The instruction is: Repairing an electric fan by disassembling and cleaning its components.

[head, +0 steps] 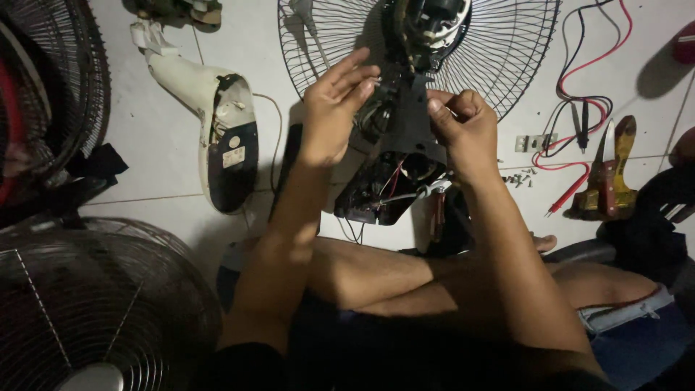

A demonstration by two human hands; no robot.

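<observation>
A black fan body (394, 156) with exposed wiring and its motor (434, 18) lies on the white tiled floor in front of me, against a round wire guard (507, 51). My left hand (333, 108) rests on the left side of the black housing with fingers spread. On the housing's right side, my right hand (463, 127) has its fingers curled and pinching at something small; what it is I cannot make out. Red and white wires (394, 188) show inside the open lower part.
A white fan cover (217, 123) lies at left. Wire fan cages sit at far left (51, 87) and lower left (94, 304). Red and black meter leads (579, 108), small screws (517, 177) and a wooden-handled tool (615, 166) lie at right. My crossed legs (434, 275) are below.
</observation>
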